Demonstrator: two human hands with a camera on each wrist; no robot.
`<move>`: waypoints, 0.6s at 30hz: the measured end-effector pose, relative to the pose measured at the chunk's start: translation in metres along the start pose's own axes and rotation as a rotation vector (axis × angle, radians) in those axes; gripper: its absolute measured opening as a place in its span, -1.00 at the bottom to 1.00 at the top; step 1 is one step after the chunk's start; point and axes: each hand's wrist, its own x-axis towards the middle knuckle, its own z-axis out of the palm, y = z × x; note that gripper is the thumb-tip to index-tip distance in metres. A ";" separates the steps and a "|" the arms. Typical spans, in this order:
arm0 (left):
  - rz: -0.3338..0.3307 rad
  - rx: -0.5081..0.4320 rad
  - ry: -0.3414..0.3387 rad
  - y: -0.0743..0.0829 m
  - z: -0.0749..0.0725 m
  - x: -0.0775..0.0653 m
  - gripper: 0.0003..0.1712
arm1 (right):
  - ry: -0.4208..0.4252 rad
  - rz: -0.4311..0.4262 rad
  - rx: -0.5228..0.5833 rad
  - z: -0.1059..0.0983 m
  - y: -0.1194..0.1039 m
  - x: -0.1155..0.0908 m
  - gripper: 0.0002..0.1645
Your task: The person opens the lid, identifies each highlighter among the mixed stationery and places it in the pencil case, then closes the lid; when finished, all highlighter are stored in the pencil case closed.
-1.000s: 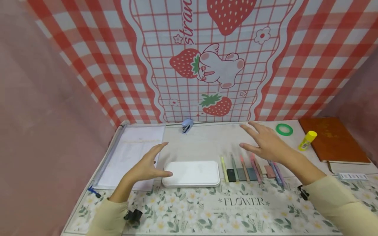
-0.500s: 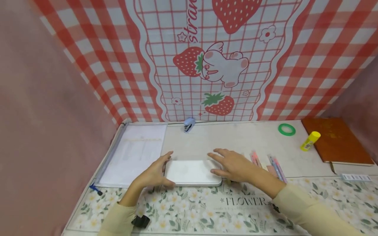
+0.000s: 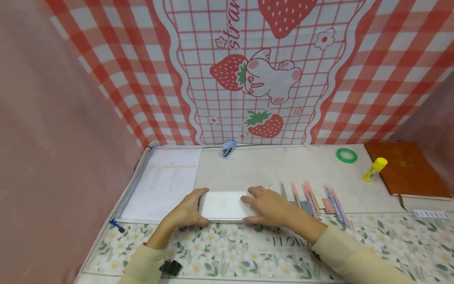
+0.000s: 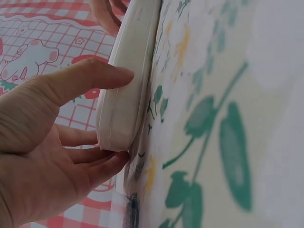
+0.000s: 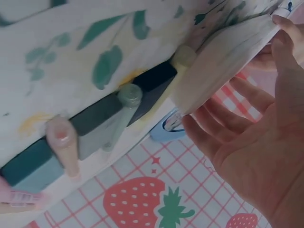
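Observation:
A flat white case (image 3: 225, 206) with rounded corners lies on the mat. My left hand (image 3: 187, 209) grips its left end; in the left wrist view the thumb (image 4: 102, 76) presses its near side and the fingers curl round the end. At the other end my right hand (image 3: 271, 207) holds it, thumb by the front edge and fingers at the far edge. In the right wrist view, fingertips (image 5: 194, 130) reach the side of the case (image 5: 223, 61). Parts of both ends are hidden under the hands.
Several pens (image 3: 309, 197) and small blocks lie right of the case, partly behind my right hand. A paper-filled folder (image 3: 166, 185) is at left, a stapler (image 3: 228, 149) behind. Green tape (image 3: 346, 155), a glue stick (image 3: 376, 169) and a brown notebook (image 3: 408, 169) are at right.
My right hand has come left and down from above the pens to the case's right end. My left hand has moved in and closed on the left end.

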 end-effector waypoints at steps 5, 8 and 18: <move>0.004 0.018 0.010 -0.002 0.005 0.000 0.16 | -0.056 0.018 -0.040 -0.002 -0.002 0.003 -0.08; 0.010 0.018 0.012 -0.003 0.006 -0.002 0.16 | -0.057 0.015 -0.054 -0.003 -0.003 0.005 -0.11; 0.025 0.061 0.039 0.000 0.005 0.001 0.14 | -0.007 -0.053 -0.035 -0.009 0.004 0.009 -0.20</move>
